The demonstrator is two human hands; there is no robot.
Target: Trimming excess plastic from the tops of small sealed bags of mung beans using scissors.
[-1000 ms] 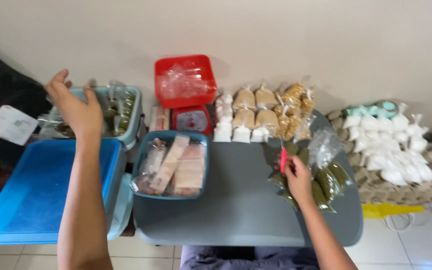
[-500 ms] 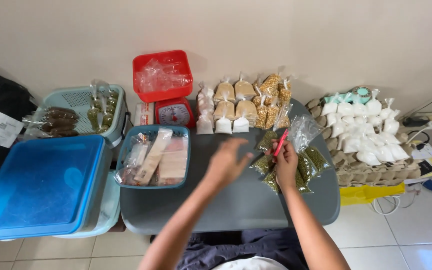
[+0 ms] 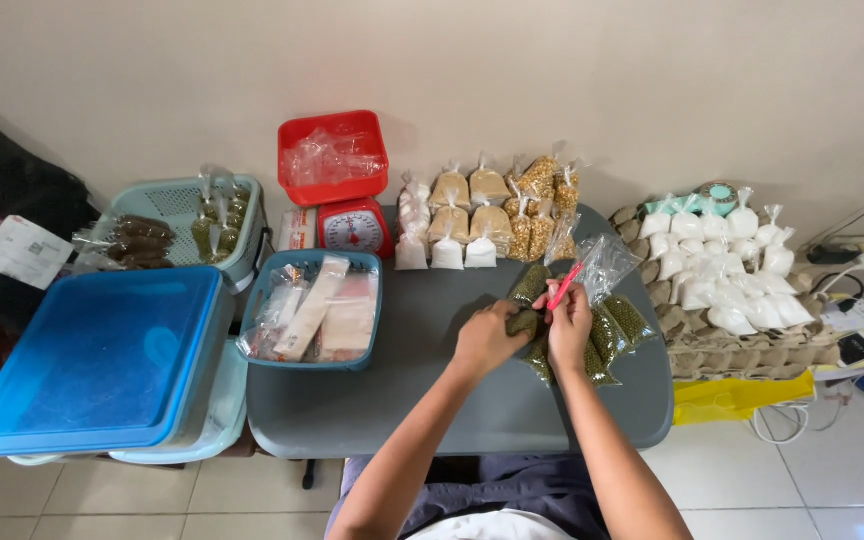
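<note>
Green-bean bag [image 3: 526, 322] sits clutched in left hand [image 3: 487, 338], touching right hand [image 3: 568, 322], which pinches a red tool [image 3: 564, 286]; both over grey worktop [image 3: 422, 400]. Blue basket [image 3: 264, 300] holds clear packets; red tub [image 3: 334, 186] holds plastic bags. Bag small, clear, lumpy.

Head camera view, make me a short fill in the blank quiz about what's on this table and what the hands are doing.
1. Both hands meet at a small bag of ____ beans.
2. The right hand pinches a thin ____ strip.
3. The tray on the kitchen scale is ____.
4. The big lid at the left is ____.

Missing words: green; red; red; blue
</note>
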